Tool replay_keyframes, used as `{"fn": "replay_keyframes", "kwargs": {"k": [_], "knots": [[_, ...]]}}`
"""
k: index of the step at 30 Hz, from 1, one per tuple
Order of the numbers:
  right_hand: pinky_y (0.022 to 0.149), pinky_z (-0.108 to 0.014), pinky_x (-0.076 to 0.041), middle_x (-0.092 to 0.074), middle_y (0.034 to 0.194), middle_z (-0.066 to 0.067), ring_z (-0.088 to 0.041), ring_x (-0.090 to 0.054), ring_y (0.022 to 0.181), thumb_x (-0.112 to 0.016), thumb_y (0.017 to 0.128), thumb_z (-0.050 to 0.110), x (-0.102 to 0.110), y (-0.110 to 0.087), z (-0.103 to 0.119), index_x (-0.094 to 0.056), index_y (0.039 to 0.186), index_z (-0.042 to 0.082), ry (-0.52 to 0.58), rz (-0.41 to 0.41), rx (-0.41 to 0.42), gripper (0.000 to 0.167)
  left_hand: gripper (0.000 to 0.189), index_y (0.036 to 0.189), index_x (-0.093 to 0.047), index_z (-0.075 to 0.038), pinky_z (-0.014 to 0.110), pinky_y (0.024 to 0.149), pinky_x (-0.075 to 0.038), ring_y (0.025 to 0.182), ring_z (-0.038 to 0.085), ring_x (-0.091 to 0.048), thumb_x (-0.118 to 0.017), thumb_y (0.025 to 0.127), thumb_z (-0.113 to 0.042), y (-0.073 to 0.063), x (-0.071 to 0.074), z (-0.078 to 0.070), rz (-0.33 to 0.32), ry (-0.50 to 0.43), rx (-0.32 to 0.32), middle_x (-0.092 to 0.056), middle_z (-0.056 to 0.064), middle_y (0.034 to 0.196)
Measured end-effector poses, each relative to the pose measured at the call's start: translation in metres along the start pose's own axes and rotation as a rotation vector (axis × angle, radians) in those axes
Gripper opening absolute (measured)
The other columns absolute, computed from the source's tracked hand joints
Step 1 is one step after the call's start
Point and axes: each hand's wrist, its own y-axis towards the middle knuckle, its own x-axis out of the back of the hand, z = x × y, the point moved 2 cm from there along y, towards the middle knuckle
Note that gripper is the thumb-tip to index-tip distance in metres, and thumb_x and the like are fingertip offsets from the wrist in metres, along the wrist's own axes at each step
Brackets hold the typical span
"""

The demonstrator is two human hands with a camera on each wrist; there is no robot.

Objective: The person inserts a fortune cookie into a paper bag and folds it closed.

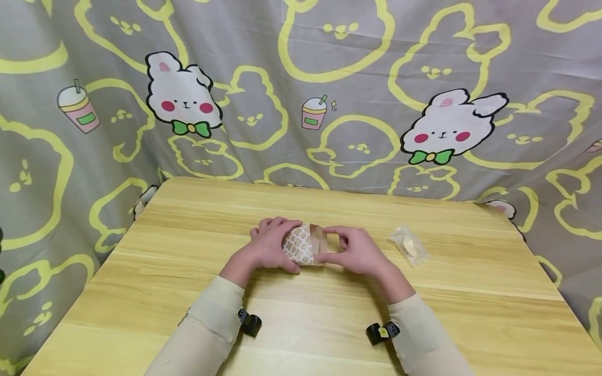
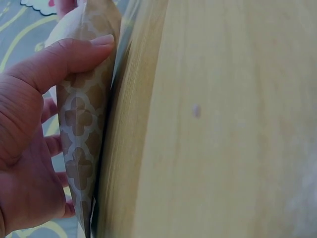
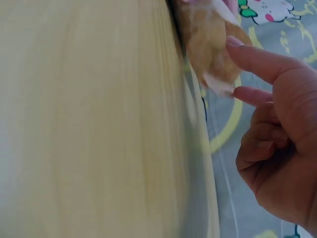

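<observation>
A small brown paper bag [image 1: 298, 246] with a white lattice pattern lies on its side on the table, its unprinted end pointing right. My left hand [image 1: 269, 246] grips its left part, thumb along the near side and fingers at the far side. In the left wrist view the thumb presses on the patterned paper bag [image 2: 81, 134]. My right hand [image 1: 359, 251] pinches the plain brown end, index finger at the far edge and thumb at the near one. In the right wrist view the right hand's [image 3: 290, 134] other fingers are curled in. The bag's inside is hidden.
A clear plastic packet [image 1: 409, 245] with a pale item inside lies on the wooden table [image 1: 301, 324], right of my right hand. A grey curtain [image 1: 282, 141] with cartoon prints hangs behind the table and at both sides.
</observation>
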Motion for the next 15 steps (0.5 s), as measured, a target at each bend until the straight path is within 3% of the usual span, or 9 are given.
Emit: {"fn": "replay_keyframes", "kwargs": {"k": [6, 15], "knots": [[0.052, -0.031, -0.031, -0.029, 0.058, 0.005, -0.012, -0.027, 0.050, -0.088, 0.078, 0.033, 0.020, -0.017, -0.016, -0.063, 0.135, 0.010, 0.004, -0.034, -0.046, 0.066, 0.111, 0.151, -0.043, -0.032, 0.055, 0.099, -0.023, 0.136, 0.035, -0.025, -0.096, 0.054, -0.043, 0.000, 0.000, 0.001, -0.006, -0.015, 0.000, -0.043, 0.002, 0.145], [0.051, -0.031, -0.030, -0.026, 0.058, 0.006, -0.013, -0.025, 0.052, -0.089, 0.076, 0.032, 0.047, -0.042, -0.040, -0.060, 0.138, 0.010, -0.023, -0.107, -0.088, 0.072, 0.110, 0.151, -0.043, -0.032, 0.056, 0.099, -0.023, 0.136, 0.036, -0.025, -0.096, 0.055, -0.043, 0.000, -0.001, 0.000, -0.004, -0.012, -0.002, -0.043, 0.003, 0.146]]}}
